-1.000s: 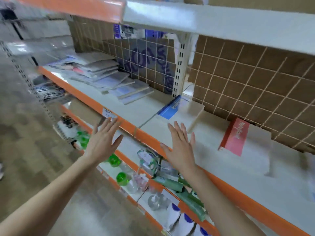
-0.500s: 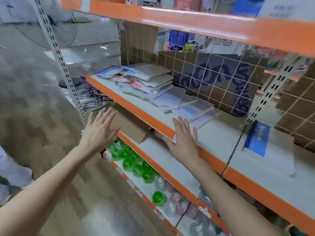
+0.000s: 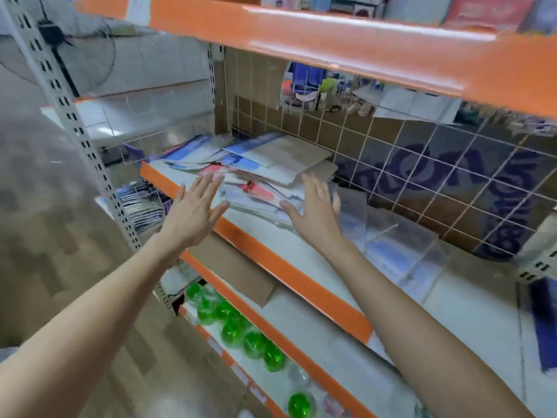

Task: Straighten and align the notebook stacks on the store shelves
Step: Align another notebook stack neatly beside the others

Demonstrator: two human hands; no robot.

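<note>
The orange-edged shelf (image 3: 265,251) fills the view, backed by a wire grid with cardboard behind it. At its left end a messy notebook stack (image 3: 256,164) is seen, thin covers fanned and skewed across one another, the upper ones pushed back toward the grid. More flat notebooks in clear sleeves (image 3: 401,245) are spread along the shelf to the right, blurred. On the shelf below, green bottles (image 3: 235,330) are lined up beside a cardboard flap (image 3: 238,270).

The notebooks are judged light and floppy, with slick covers likely to slide over one another; a firm squeeze from both side edges, palms flat, is called for rather than a lift by one corner.

The left hand (image 3: 193,211) is held up flat at the shelf's front edge, fingers straight and slightly spread, nothing gripped, just short of the stack's near-left side. The right hand (image 3: 313,206) is likewise flat and empty, fingers extended over the stack's right-hand edge; whether paper is touched cannot be told through the blur.
</note>
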